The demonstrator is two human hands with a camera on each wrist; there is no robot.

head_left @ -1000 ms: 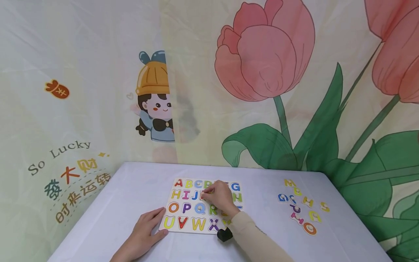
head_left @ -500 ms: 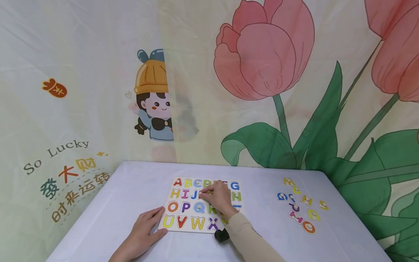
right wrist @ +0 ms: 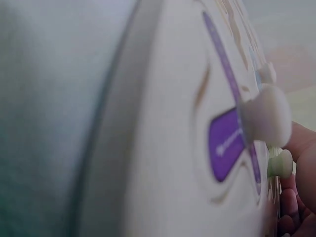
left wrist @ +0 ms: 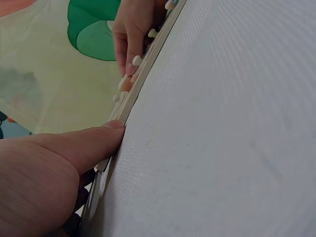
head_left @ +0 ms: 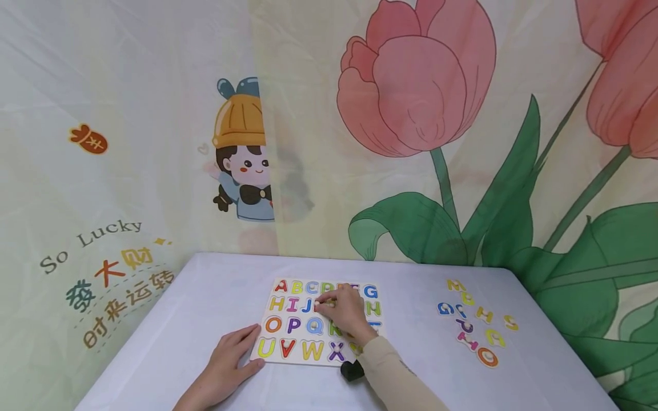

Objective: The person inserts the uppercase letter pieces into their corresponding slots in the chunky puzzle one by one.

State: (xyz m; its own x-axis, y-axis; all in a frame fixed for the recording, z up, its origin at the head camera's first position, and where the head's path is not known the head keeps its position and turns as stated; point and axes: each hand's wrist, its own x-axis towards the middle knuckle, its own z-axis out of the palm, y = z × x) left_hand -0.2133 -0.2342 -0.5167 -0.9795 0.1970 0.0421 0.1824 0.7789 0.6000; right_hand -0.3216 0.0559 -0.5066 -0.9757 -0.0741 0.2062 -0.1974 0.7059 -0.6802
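Note:
A white alphabet puzzle board (head_left: 277,362) lies on the table, its colourful letter pieces topped with small knobs. Over its second row, just right of the J, my right hand (head_left: 343,311) pinches a small red letter piece (head_left: 316,307) between thumb and fingertips. Most of that piece is hidden by the fingers. My left hand (head_left: 223,362) rests at the board's left edge, fingers extended, with the thumb touching the near left corner. The left wrist view shows the thumb (left wrist: 94,143) against the board's rim. A purple X piece (right wrist: 228,143) with a pale knob fills the right wrist view.
Right of the board, loose letter pieces lie scattered on the white table (head_left: 411,342), among them an orange O (head_left: 487,357), a yellow M (head_left: 455,285) and a yellow S (head_left: 510,322). A printed cloth backdrop (head_left: 308,240) hangs behind the table.

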